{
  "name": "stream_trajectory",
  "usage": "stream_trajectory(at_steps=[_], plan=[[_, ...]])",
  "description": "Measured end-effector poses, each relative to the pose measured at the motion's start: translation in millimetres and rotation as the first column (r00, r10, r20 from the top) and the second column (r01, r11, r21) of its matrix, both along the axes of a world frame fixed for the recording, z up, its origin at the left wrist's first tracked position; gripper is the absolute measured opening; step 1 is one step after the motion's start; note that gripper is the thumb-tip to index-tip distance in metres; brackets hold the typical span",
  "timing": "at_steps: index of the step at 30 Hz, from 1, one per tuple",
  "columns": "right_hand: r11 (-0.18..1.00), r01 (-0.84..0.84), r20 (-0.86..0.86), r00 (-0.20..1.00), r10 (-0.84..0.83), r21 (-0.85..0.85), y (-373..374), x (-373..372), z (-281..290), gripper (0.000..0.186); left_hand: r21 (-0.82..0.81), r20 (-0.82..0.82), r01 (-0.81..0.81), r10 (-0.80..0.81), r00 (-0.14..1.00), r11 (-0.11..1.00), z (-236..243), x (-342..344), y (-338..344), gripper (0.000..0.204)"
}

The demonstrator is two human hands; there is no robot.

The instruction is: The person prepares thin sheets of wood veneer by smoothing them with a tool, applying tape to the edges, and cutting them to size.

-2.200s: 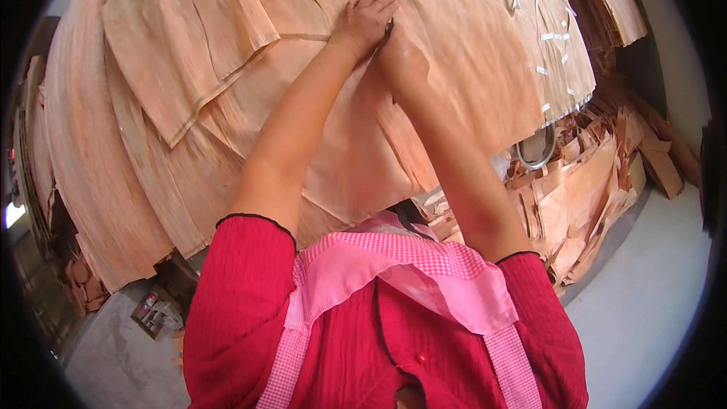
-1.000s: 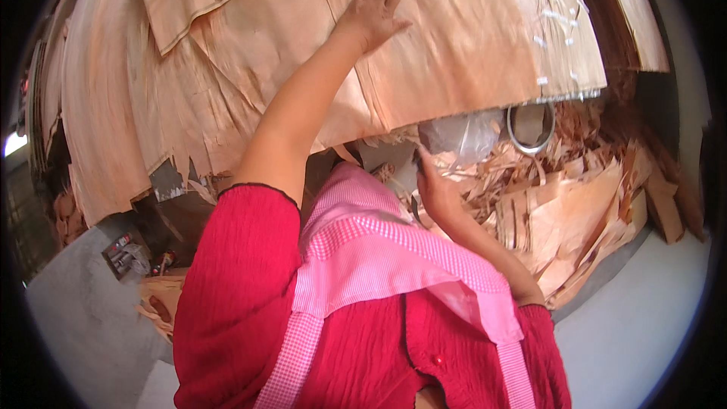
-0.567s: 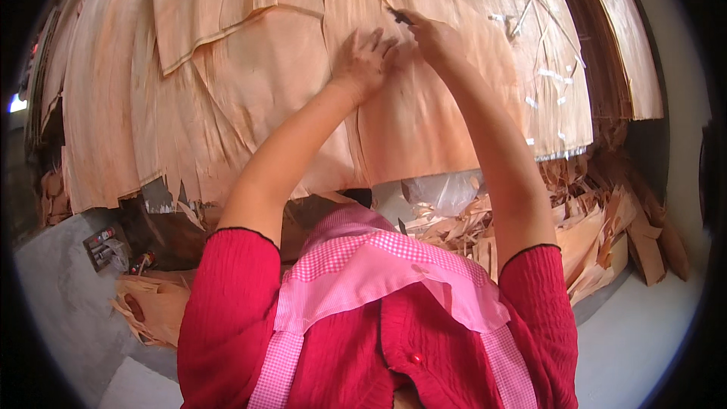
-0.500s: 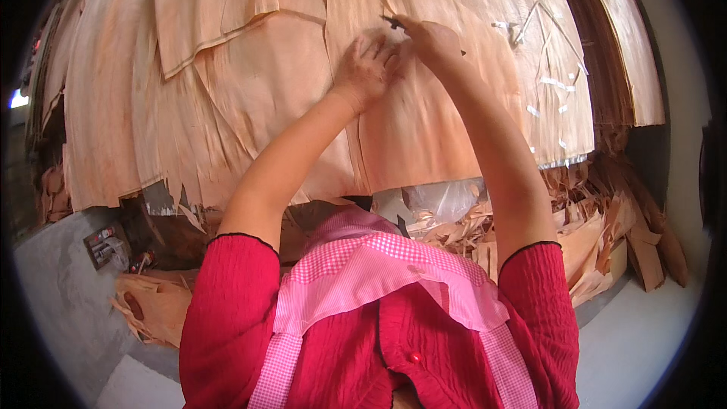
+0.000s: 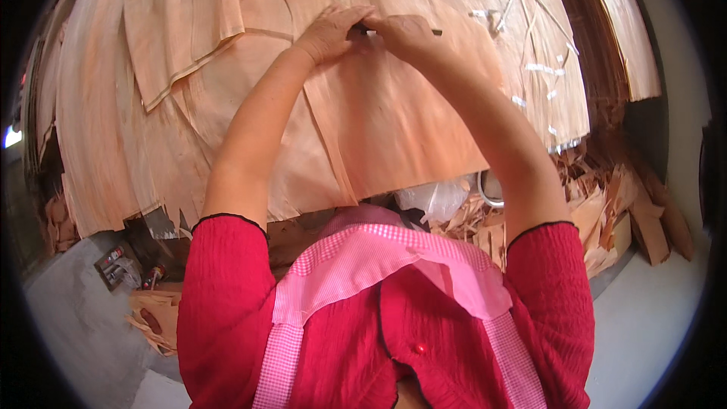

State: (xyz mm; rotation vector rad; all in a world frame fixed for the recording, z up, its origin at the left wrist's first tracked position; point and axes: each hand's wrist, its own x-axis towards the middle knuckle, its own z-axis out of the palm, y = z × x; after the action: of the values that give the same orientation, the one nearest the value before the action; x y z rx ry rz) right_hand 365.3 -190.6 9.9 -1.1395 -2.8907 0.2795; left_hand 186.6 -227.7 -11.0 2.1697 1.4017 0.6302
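A broad pile of thin, pale-brown wood veneer sheets [image 5: 409, 121] fills the space before me, with torn and overlapping edges. My left hand [image 5: 332, 34] lies over the top sheets, its fingers stretched toward the right hand and meeting it. My right hand [image 5: 405, 36] is closed around a slim dark tool [image 5: 437, 32], perhaps a knife. Only its back end shows past the hand, and the front part is hidden between my hands. A narrow veneer piece [image 5: 322, 129] runs from beneath the left hand toward the near edge.
White tape strips and a thin bent strip [image 5: 522, 11] lie on the pile's right side. Veneer scraps [image 5: 598, 216] heap below at the right, near a clear plastic bag [image 5: 433, 201]. A wall socket box [image 5: 111, 267] is at lower left. More stacked sheets [image 5: 617, 26] stand far right.
Both hands have shifted left and slightly away from me. My left hand has come against the right, covering the tool's front end. The view has moved slightly.
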Motion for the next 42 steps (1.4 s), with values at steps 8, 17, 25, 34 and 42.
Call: stream_trajectory(at_steps=[8,17,25,34,42], plan=[[0.922,0.38,-0.045,0.922,-0.384,-0.073,-46.7,92.2,-12.2,0.03,0.016,-0.321,0.094,-0.084,0.943,0.995,3.4,20.5,1.1,0.06],[0.9,0.383,-0.058,0.914,-0.402,-0.208,-43.9,82.4,-19.7,0.021,0.19,-0.356,-0.075,0.139,0.924,0.979,-37.1,88.2,-24.7,0.072],[0.915,0.394,-0.574,0.73,-0.371,-0.09,-125.2,239.3,-34.3,0.03,0.243,-0.436,-0.122,0.221,0.872,0.962,-35.7,94.2,-33.6,0.068],[0.725,0.679,-0.174,0.732,-0.658,0.117,-202.5,280.7,-26.9,0.046,0.271,-0.465,-0.1,0.222,0.857,0.957,-36.7,100.4,-28.9,0.068],[0.599,0.788,-0.035,0.601,-0.799,-0.145,-206.9,242.8,32.5,0.04,0.466,-0.358,-0.174,0.364,0.86,0.868,-25.8,102.4,-49.0,0.054]])
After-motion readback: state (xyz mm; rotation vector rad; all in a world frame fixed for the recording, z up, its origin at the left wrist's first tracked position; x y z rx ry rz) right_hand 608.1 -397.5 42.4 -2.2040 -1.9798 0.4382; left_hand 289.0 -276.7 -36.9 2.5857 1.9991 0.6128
